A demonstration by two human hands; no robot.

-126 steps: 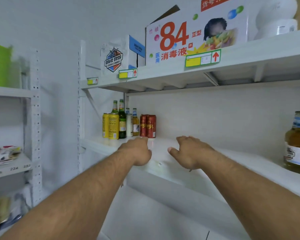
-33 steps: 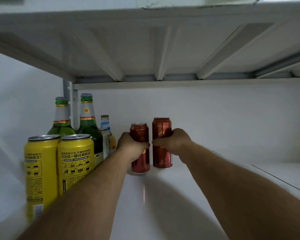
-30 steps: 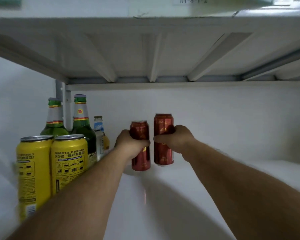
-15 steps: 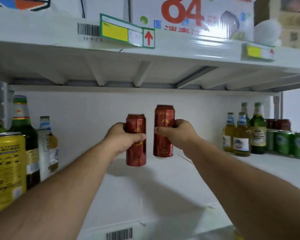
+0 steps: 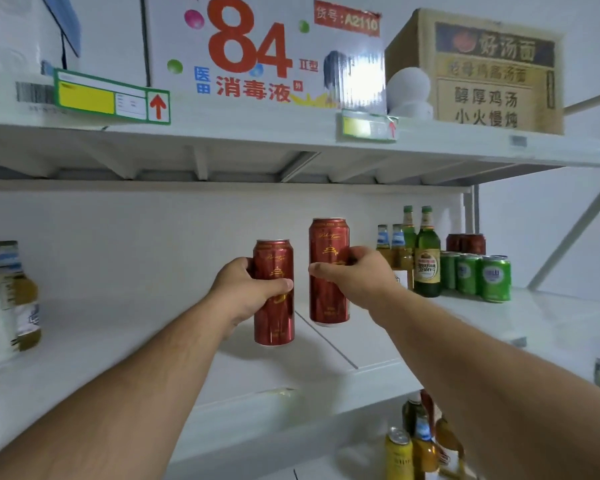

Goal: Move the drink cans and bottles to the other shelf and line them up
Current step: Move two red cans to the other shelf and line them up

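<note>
Both hands are raised in front of the middle shelf (image 5: 326, 362), each wrapped round a tall red can. Nearest, the left hand (image 5: 246, 289) grips the left red can (image 5: 274, 306) about its middle, thumb laid across the front and fingers curled behind, so the can hangs upright above the shelf board with its base clear of it. Just beside it, the right hand (image 5: 354, 282) grips the right red can (image 5: 328, 296) from the right side, thumb pointing left across the front; this can is also upright, held a little higher than the other, and the two cans are close but apart.

Below the shelf's front edge, on a lower level at the bottom right, stand a yellow can (image 5: 399, 452) and a few bottles (partly hidden by the right forearm).

Further back on the same middle shelf, to the right, a group of drinks stands together: green cans (image 5: 482, 277) in front, green bottles (image 5: 426, 254) and smaller amber bottles (image 5: 388, 247) to their left, and more red cans (image 5: 465, 243) behind. At the far left edge stands an amber bottle (image 5: 18, 296) with a blue and white label.

Above, the upper shelf (image 5: 257, 133) carries a white carton (image 5: 257, 53) printed with a large red 84, a brown cardboard box (image 5: 482, 71) to its right, and price tags (image 5: 111, 98) clipped to its front rail.
</note>
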